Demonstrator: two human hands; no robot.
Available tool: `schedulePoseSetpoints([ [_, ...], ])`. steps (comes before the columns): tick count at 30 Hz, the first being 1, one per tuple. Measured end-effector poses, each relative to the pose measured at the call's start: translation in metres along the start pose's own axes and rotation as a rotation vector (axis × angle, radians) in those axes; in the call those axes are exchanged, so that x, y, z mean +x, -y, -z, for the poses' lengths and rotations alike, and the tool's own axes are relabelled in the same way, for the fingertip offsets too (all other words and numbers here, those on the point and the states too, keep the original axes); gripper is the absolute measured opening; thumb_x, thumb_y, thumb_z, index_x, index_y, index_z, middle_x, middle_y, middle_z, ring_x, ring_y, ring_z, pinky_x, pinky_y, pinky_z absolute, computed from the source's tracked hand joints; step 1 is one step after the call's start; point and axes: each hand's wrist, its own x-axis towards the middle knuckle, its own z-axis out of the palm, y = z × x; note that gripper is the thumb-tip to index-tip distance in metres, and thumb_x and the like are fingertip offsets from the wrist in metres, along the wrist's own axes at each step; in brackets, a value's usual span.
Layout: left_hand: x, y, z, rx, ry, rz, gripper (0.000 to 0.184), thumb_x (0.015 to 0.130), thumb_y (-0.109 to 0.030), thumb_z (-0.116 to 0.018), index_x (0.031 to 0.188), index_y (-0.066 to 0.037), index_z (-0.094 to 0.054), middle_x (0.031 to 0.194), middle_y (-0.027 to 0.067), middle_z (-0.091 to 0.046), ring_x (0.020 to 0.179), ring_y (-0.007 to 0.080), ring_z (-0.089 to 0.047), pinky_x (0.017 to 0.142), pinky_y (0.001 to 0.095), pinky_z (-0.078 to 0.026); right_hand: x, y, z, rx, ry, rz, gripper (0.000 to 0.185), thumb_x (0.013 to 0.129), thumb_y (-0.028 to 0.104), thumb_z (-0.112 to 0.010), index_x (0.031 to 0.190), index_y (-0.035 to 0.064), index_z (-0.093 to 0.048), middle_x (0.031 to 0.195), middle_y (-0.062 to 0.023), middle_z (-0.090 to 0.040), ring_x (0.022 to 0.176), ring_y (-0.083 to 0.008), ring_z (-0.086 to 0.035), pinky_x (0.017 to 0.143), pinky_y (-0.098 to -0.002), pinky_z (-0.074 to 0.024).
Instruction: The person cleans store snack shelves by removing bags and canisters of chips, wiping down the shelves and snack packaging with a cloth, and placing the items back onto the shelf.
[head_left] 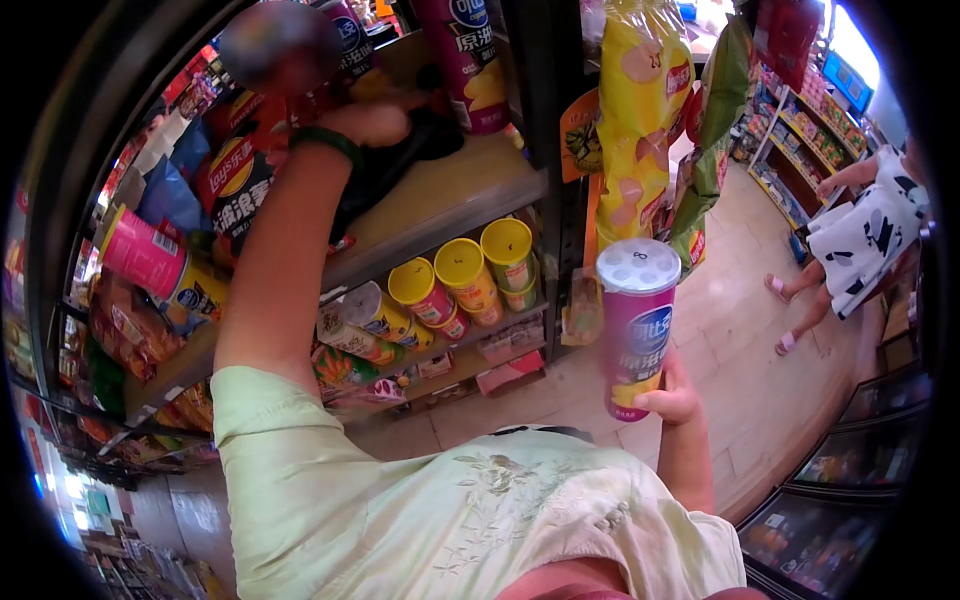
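Upright in my right hand is a purple potato chip can with a pale lid. My fingers and thumb wrap round its lower part. My left hand, with a dark green bracelet at the wrist, is over the upper shelf. A crumpled black cloth lies under and around that hand, and the fingers look closed on it, though partly hidden. Close by on the same shelf stand another purple chip can and a second one farther left.
Yellow-lidded chip cans line the lower shelf. Chip bags and a tilted pink can fill the left side. Yellow chip bags hang at the shelf end. A person in a patterned dress stands in the aisle at right.
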Motion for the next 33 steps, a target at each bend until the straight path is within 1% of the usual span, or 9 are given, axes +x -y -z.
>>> schedulePoseSetpoints([
  [5, 0.033, 0.022, 0.001, 0.079, 0.09, -0.147, 0.049, 0.077, -0.001, -0.041, 0.123, -0.008, -0.054, 0.119, 0.0194, -0.058, 0.11, 0.0324, -0.056, 0.094, 0.0367, -0.041, 0.001, -0.006, 0.003, -0.015, 0.028, -0.053, 0.086, 0.059, 0.002, -0.072, 0.136, 0.0001, -0.033, 0.122, -0.0116, -0.053, 0.111, -0.0208, -0.053, 0.096, -0.0353, -0.041],
  [8, 0.017, -0.043, 0.029, 0.543, 0.036, 0.047, 0.038, 0.08, -0.01, -0.041, 0.114, -0.007, -0.059, 0.119, 0.021, -0.057, 0.107, 0.0348, -0.055, 0.094, 0.0417, -0.042, 0.002, -0.009, -0.001, 0.005, 0.036, -0.087, 0.087, 0.063, 0.007, -0.076, 0.137, 0.0009, -0.032, 0.122, -0.0108, -0.053, 0.111, -0.0196, -0.052, 0.096, -0.0352, -0.0409],
  [9, 0.054, 0.026, -0.012, 0.346, -0.302, -0.045, 0.031, 0.081, -0.015, -0.046, 0.108, -0.007, -0.06, 0.106, 0.02, -0.061, 0.101, 0.0373, -0.056, 0.089, 0.0453, -0.044, -0.006, -0.013, 0.003, -0.011, 0.03, -0.082, 0.088, 0.064, 0.01, -0.078, 0.137, 0.0006, -0.031, 0.123, -0.0108, -0.052, 0.112, -0.019, -0.051, 0.096, -0.0349, -0.0407],
  [10, 0.048, 0.013, -0.007, 0.504, -0.32, -0.183, 0.033, 0.08, -0.016, -0.047, 0.109, -0.006, -0.058, 0.11, 0.0206, -0.059, 0.104, 0.0381, -0.054, 0.091, 0.0451, -0.042, -0.008, -0.019, 0.005, -0.084, -0.004, -0.082, 0.089, 0.065, 0.014, -0.08, 0.138, 0.0004, -0.031, 0.124, -0.0111, -0.051, 0.112, -0.0185, -0.05, 0.096, -0.034, -0.0405],
  [11, 0.057, 0.038, -0.014, 0.454, -0.204, -0.253, 0.035, 0.08, -0.017, -0.047, 0.111, -0.005, -0.057, 0.116, 0.0207, -0.057, 0.109, 0.0389, -0.051, 0.095, 0.0439, -0.039, -0.007, -0.023, 0.004, -0.15, -0.042, -0.092, 0.09, 0.065, 0.018, -0.081, 0.138, 0.0002, -0.03, 0.125, -0.0114, -0.05, 0.113, -0.018, -0.049, 0.096, -0.0331, -0.0403],
  [14, 0.047, 0.026, -0.011, 0.313, -0.067, -0.05, 0.042, 0.082, -0.014, -0.044, 0.123, -0.009, -0.053, 0.128, 0.0186, -0.051, 0.122, 0.0337, -0.046, 0.105, 0.0389, -0.032, 0.006, -0.021, 0.005, -0.3, -0.033, -0.071, 0.092, 0.067, 0.025, -0.079, 0.139, -0.0004, -0.029, 0.125, -0.0107, -0.048, 0.113, -0.0173, -0.048, 0.097, -0.0309, -0.0391],
  [20, 0.054, 0.072, -0.021, 0.505, 0.135, 0.033, 0.046, 0.079, -0.007, -0.042, 0.124, -0.008, -0.052, 0.127, 0.0226, -0.05, 0.118, 0.0352, -0.048, 0.102, 0.0422, -0.035, -0.003, 0.002, 0.002, -0.419, 0.014, -0.051, 0.097, 0.065, 0.036, -0.077, 0.14, 0.0012, -0.028, 0.13, -0.013, -0.044, 0.121, -0.0199, -0.042, 0.102, -0.0321, -0.0332],
  [30, -0.026, -0.025, 0.016, 0.25, 0.207, 0.255, 0.046, 0.078, -0.004, -0.041, 0.121, -0.009, -0.057, 0.116, 0.0233, -0.057, 0.115, 0.038, -0.05, 0.101, 0.0402, -0.036, -0.002, 0.004, 0.006, -0.359, 0.101, -0.06, 0.096, 0.065, 0.033, -0.079, 0.14, -0.0001, -0.028, 0.129, -0.0105, -0.045, 0.118, -0.0173, -0.044, 0.1, -0.0309, -0.0358],
  [33, -0.048, -0.027, 0.01, 0.269, -0.026, 0.127, 0.035, 0.079, -0.008, -0.045, 0.11, -0.007, -0.063, 0.108, 0.0217, -0.061, 0.106, 0.0364, -0.056, 0.093, 0.0403, -0.043, 0.0, 0.005, 0.005, -0.324, 0.151, -0.069, 0.097, 0.064, 0.032, -0.079, 0.14, -0.0009, -0.028, 0.129, -0.0111, -0.045, 0.119, -0.0181, -0.044, 0.1, -0.0314, -0.0361],
])
